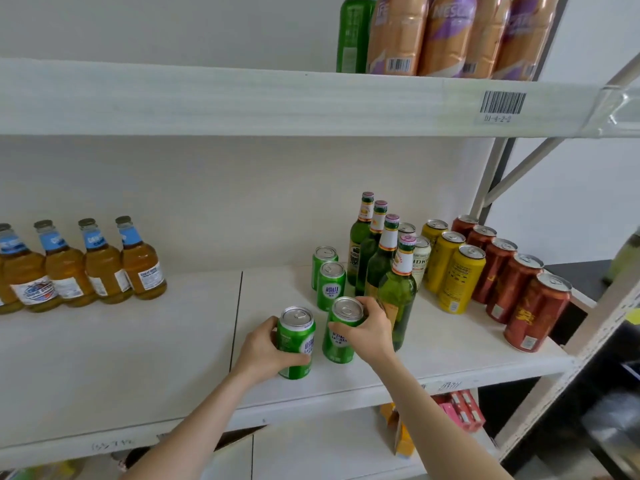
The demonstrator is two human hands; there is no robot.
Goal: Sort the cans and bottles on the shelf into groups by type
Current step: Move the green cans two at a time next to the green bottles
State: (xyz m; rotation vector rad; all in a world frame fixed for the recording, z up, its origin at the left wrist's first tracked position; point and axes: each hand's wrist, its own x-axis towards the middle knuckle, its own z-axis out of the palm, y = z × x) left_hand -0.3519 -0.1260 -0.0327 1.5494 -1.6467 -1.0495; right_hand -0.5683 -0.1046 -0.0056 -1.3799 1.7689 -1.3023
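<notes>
Two glossy green cylinders upright on your matte white shelf (138,358), left can (297,341) wrapped in your left hand (261,348), right can (341,341) gripped by your right hand (369,332) below its silver lid, smooth glass bottles (396,296) just beside.

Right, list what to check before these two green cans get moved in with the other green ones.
1. Left hand grips left green can: ok.
2. Right hand grips right green can: ok.
3. Both held cans upright: ok.
4. Rear green cans standing in a line to join: ok.
5. Gap between right hand and nearest green bottle: cannot tell.
</notes>
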